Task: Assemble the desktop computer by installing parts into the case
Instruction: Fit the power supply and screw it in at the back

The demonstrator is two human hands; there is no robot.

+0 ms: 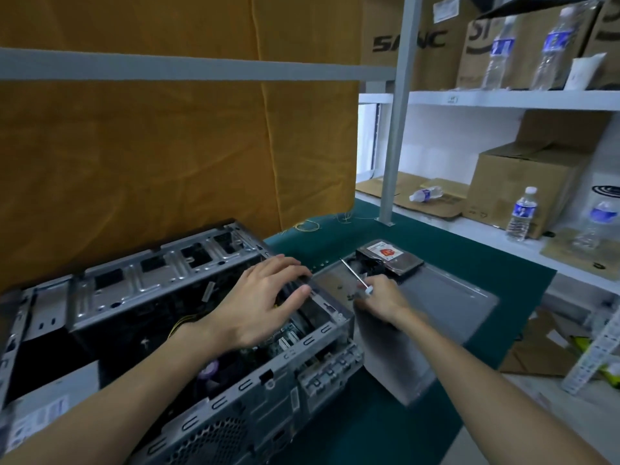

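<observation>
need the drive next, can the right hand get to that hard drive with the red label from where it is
Probably yes. The hard drive lies in the open on the grey side panel, just beyond the right hand, with nothing between them. But that hand is holding a screwdriver, which would likely need setting down first.

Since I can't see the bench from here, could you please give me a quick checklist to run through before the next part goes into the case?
1. Case open and lying on the green mat: ok.
2. Left hand steadying the case's upper edge, fingers straight: ok.
3. Screwdriver in the right hand: ok, gripped near the handle, though the hand is blurred.
4. Hard drive within reach: ok, it sits on the side panel beside the case.
5. Loose screws ready: cannot tell, only small dark specks on the panel.
6. Drive bay free of cables: cannot tell, the left hand hides it.
</observation>
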